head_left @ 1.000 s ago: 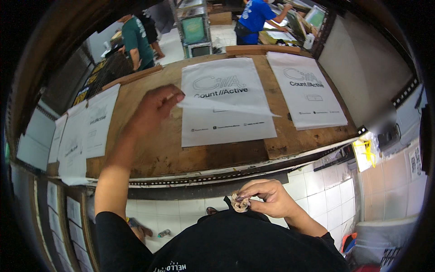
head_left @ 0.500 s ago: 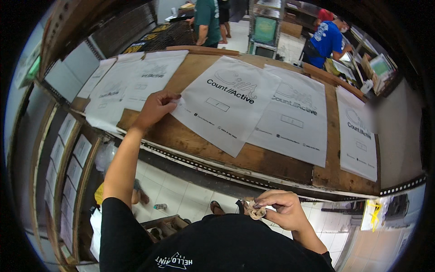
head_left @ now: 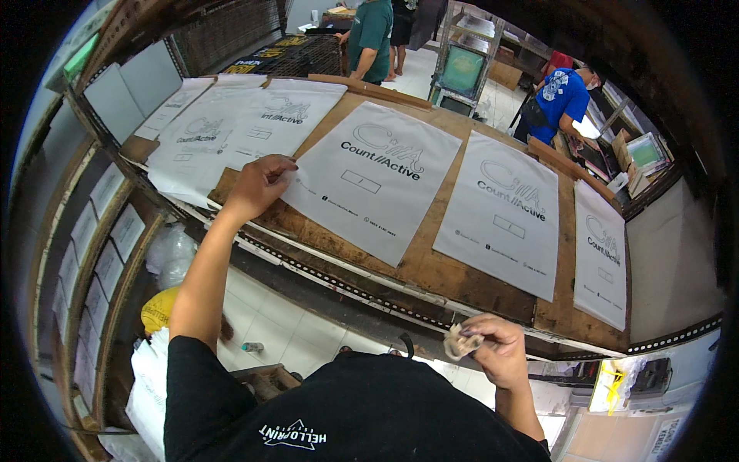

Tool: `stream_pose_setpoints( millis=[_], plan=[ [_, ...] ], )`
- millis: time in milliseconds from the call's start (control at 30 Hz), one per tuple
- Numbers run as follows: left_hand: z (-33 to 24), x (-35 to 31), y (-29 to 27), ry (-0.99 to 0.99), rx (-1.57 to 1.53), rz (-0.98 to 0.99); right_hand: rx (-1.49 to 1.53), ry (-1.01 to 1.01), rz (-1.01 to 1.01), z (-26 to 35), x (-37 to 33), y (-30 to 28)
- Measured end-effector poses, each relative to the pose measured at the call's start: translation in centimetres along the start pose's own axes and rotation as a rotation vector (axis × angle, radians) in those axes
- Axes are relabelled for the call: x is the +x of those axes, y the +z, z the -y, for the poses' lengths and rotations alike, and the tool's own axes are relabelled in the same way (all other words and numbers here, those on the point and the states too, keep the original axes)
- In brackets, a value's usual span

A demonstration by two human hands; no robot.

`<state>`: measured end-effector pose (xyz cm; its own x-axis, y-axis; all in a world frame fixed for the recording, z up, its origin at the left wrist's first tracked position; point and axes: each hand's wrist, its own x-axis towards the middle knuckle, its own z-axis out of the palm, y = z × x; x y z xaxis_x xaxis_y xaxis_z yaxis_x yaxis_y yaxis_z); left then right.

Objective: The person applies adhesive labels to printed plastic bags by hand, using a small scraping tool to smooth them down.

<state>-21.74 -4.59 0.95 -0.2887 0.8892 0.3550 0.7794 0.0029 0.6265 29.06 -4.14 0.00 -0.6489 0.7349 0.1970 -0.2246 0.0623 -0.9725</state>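
My left hand (head_left: pixel 260 185) pinches the lower left edge of a white printed sheet (head_left: pixel 368 199), which may be a flat bag. This sheet lies on the brown wooden board, turned at a slant, with black print and a small outlined box on it. My right hand (head_left: pixel 500 350) is off the front of the board, closed on a crumpled beige rag (head_left: pixel 459 341). To the right lies a second printed sheet (head_left: pixel 502 223), apart from the first, and beyond it a third sheet (head_left: pixel 600 254). More printed sheets (head_left: pixel 202 165) overlap on the left.
The wooden board (head_left: pixel 308 223) rests on a shelf with a perforated metal edge. A slatted rack (head_left: pixel 108 231) stands at the left. Across the board are a person in a green shirt (head_left: pixel 371 38) and one in blue (head_left: pixel 562 96). A yellow bundle (head_left: pixel 159 309) is below.
The sheet under my left hand has shifted and no longer overlaps the one to its right. My right hand, with the rag, has moved slightly right. The whole view has shifted a little.
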Motion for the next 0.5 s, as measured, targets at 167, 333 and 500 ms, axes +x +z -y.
stream_pose_setpoints(
  millis=[167,333,500],
  plan=[
    [-3.4,-2.2,-0.2,0.133,0.105,-0.325,0.459,0.019,-0.247,0.3,1.3,1.4],
    [-6.0,-8.4,-0.1,-0.008,-0.075,-0.346,0.733,0.104,-0.143,0.7,5.0,2.6],
    [-6.7,-16.2,-0.3,-0.042,-0.140,-0.509,0.708,0.161,0.011,-0.1,6.8,3.8]
  ],
)
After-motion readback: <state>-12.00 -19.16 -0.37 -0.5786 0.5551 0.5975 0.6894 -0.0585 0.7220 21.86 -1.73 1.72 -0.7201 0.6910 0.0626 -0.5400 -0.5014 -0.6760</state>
